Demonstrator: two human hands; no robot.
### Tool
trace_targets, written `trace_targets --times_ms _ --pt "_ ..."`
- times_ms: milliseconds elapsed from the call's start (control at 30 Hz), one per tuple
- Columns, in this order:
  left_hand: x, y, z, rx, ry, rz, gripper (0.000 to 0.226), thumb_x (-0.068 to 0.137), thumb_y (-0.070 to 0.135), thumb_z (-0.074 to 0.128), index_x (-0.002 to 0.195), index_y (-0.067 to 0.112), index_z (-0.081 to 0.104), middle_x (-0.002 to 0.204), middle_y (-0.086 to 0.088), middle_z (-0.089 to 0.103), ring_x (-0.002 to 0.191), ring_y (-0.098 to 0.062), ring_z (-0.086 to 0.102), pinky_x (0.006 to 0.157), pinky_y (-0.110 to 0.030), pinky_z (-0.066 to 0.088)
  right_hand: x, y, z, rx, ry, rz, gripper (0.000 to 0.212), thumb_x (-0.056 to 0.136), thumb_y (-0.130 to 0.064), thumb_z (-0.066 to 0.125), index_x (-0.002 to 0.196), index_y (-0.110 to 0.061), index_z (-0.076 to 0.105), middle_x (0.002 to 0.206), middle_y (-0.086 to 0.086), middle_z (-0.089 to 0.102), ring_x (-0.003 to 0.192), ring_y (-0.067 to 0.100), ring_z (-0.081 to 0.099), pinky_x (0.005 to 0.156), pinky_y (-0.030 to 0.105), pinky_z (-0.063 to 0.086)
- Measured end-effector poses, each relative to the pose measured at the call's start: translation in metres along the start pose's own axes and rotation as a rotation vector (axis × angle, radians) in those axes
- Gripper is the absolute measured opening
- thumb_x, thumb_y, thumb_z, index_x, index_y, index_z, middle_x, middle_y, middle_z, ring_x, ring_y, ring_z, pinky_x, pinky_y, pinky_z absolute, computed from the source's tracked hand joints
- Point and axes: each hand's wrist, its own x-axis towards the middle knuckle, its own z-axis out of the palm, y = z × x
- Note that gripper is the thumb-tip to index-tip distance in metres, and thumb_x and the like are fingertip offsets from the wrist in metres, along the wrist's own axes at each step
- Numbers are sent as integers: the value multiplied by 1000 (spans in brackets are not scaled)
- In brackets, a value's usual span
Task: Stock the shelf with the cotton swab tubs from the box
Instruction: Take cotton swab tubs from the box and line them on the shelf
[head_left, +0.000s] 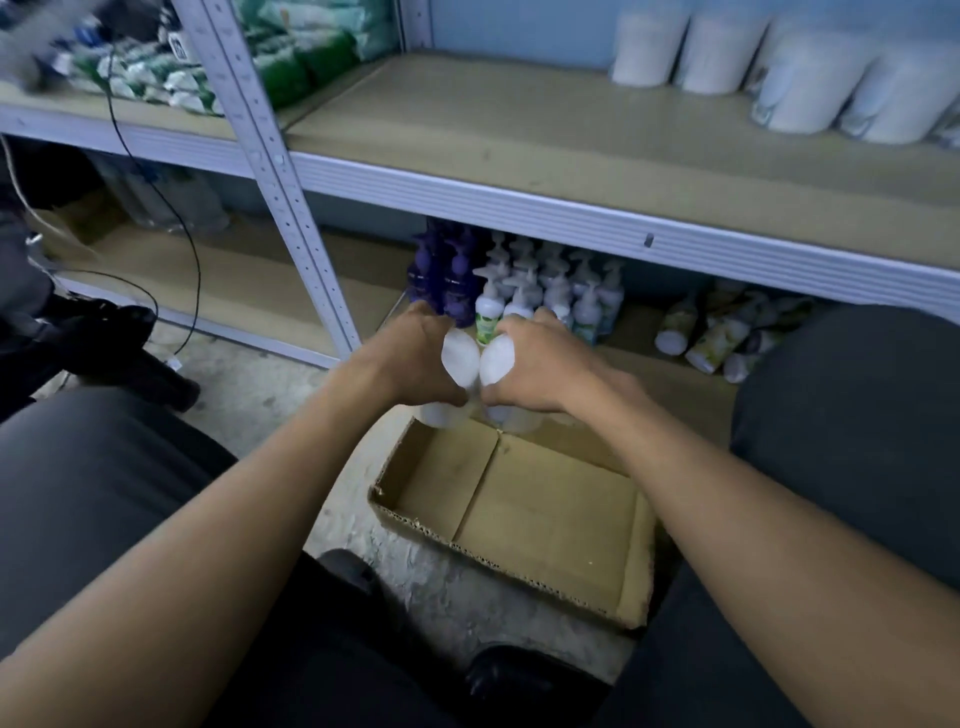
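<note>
My left hand (415, 358) and my right hand (540, 364) are side by side above the far edge of the cardboard box (631, 603) on the floor. Each hand grips white cotton swab tubs: the left holds a tub (460, 358), with another showing below it (441, 415); the right holds a tub (497, 361), with another below (519, 418). The part of the box that I can see holds nothing. On the middle shelf (519, 150), several white tubs (810, 88) stand at the back right.
The bottom shelf behind my hands holds pump bottles (519, 291) in purple and white, with more bottles lying at the right (722, 338). A grey upright post (280, 171) stands to the left. Cables (171, 208) hang at left. My knees flank the box.
</note>
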Motion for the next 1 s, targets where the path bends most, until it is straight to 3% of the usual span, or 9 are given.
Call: trace_targets --times_ms 200,300,400,500,600,733,1000 --pt "-1 35 -64 64 76 114 82 50 65 71 121 25 57 120 1 54 112 -22 52 90 -37 49 -35 1 -80 -17 146 -6 71 63 -54 74 126 -29 52 121 0 43 99 25 54 68 35 48" --pt "-2 59 -99 100 116 162 81 44 69 64 112 24 60 111 -1 53 103 -24 53 85 -38 50 -51 2 -117 -36 219 -2 64 64 -52 73 121 -28 57 118 1 46 103 26 55 78 36 50" --pt "-1 79 -129 140 151 195 65 41 73 57 91 30 56 98 1 52 98 -25 55 78 -35 47 -66 3 -153 -62 271 9 61 65 -51 74 118 -25 61 118 4 52 103 25 56 83 35 51" --pt "1 100 -156 158 166 233 82 47 72 64 115 26 60 109 0 51 100 -22 52 81 -33 45 -76 7 -183 -57 308 28 66 67 -51 76 123 -19 62 126 7 57 110 26 57 91 40 52" --pt "10 120 -178 180 188 266 83 64 60 75 135 23 54 133 -3 53 118 -24 52 84 -29 38 -80 12 -208 -71 364 60 70 67 -54 75 127 -21 62 129 5 60 111 25 59 92 42 53" --pt "31 141 -197 180 187 297 87 68 61 74 142 23 49 141 0 49 129 -21 47 99 -34 44 -76 21 -234 -69 386 113 67 70 -55 73 127 -22 61 118 4 60 78 20 64 76 42 60" --pt "84 166 -206 207 120 293 88 64 69 70 139 28 49 139 6 52 125 -19 50 101 -40 46 -44 45 -255 -50 370 232 67 69 -56 74 124 -20 61 114 2 60 82 22 66 65 40 63"
